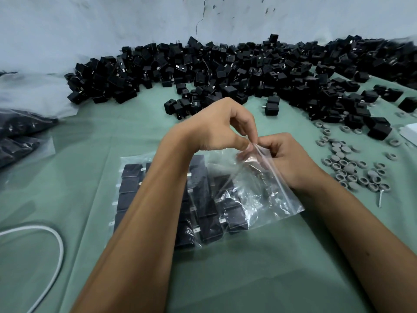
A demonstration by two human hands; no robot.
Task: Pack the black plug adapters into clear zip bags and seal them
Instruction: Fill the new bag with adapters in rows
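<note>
Dim, even light; soft shadows; wide-angle edge bending; corners blurred; bag (259,193) glare.

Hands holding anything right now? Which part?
Both the left hand and right hand pinch the clear zip bag at its open top edge, near one corner.
</note>
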